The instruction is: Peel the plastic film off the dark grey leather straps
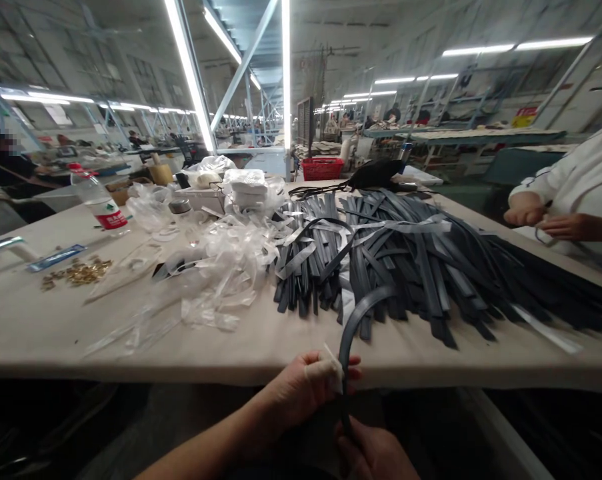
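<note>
A dark grey strap (348, 333) curves up from my hands over the table's front edge, its upper end bent to the right. My left hand (315, 383) is closed about the middle of the strap, thumb in front and fingertips showing behind it. A pale cover sits on that thumb, and a thin white strip (332, 357) sticks up beside it. Lower down, my right hand (373, 450) grips the strap's lower part; its fingers are partly hidden. Just beyond lies a large pile of similar dark straps (421, 260), with white film strips among them.
Left of the pile is a heap of crumpled clear film (231, 260). Farther left are small brass-coloured pieces (88, 272), a blue-edged packet (57, 258) and a red-labelled bottle (105, 207). A red basket (323, 169) stands behind. At right, a co-worker's hands (551, 220) hold a strap.
</note>
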